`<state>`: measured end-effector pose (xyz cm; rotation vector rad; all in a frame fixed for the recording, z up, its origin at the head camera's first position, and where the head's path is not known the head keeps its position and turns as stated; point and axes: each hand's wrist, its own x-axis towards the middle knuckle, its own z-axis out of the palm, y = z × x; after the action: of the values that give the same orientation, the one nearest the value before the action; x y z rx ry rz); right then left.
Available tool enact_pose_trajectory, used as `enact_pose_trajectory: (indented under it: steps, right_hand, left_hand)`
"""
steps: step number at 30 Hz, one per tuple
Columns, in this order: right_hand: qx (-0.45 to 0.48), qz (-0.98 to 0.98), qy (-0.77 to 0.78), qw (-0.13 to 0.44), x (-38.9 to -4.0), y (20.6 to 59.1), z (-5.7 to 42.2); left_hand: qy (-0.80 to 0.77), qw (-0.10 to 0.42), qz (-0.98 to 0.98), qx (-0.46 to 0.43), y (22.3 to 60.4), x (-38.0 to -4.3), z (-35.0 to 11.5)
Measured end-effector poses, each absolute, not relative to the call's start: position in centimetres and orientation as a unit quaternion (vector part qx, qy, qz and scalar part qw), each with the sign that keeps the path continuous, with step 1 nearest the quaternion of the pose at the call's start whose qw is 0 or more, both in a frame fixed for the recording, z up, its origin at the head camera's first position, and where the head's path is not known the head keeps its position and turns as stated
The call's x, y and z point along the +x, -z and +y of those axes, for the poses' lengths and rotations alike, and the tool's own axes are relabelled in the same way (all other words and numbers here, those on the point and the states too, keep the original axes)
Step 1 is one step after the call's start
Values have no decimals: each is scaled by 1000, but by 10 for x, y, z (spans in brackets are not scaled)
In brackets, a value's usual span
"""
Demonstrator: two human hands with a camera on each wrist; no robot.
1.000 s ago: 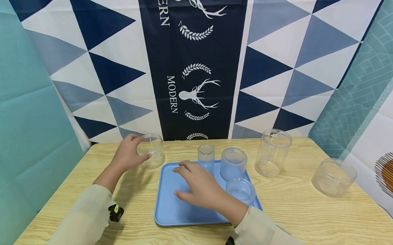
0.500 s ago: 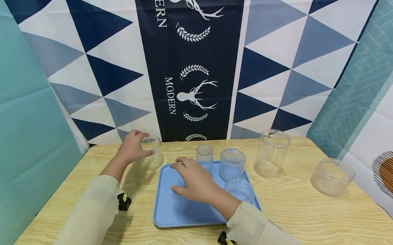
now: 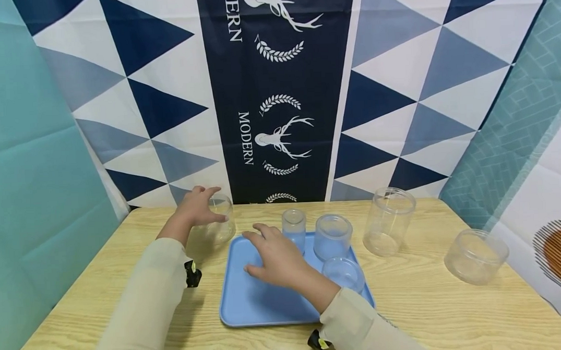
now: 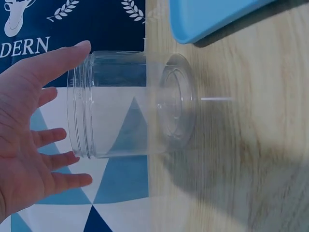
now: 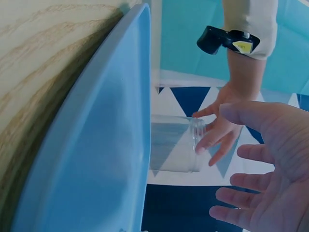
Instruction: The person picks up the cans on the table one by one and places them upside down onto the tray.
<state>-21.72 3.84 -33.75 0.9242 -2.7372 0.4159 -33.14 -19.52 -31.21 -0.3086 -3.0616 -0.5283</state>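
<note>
At the back left of the table stands a clear jar [image 3: 226, 227], upright, with a threaded rim. My left hand [image 3: 197, 208] is beside its top, thumb and fingers spread apart; in the left wrist view the fingers lie around the jar's mouth [image 4: 82, 106]. Whether they touch it, I cannot tell. My right hand [image 3: 278, 259] hovers over the blue tray [image 3: 241, 307], fingers loosely bent, holding nothing. On the tray's right side are a narrow clear jar [image 3: 294, 226], a wider jar [image 3: 332, 238] and a low round jar [image 3: 346, 274], partly behind my right wrist.
Right of the tray stands a tall clear jar [image 3: 388, 222]. A short wide clear jar [image 3: 476, 258] is near the table's right edge. A patterned cloth [image 3: 277, 91] hangs behind the wooden table [image 3: 422, 310].
My left hand has shifted to the right, from the left side of the back-left jar to more in front of it. My right hand has barely moved.
</note>
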Motion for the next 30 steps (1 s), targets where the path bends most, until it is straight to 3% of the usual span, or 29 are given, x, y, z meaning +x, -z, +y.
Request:
enact_pose_trajectory:
  steps: [11, 30]
  right_hand:
    - [298, -935, -153, 116, -222, 342, 36]
    - [228, -924, -293, 95, -227, 346, 34]
  left_hand:
    - [171, -40, -981, -88, 315, -342, -192]
    - [156, -38, -983, -91, 310, -340, -191]
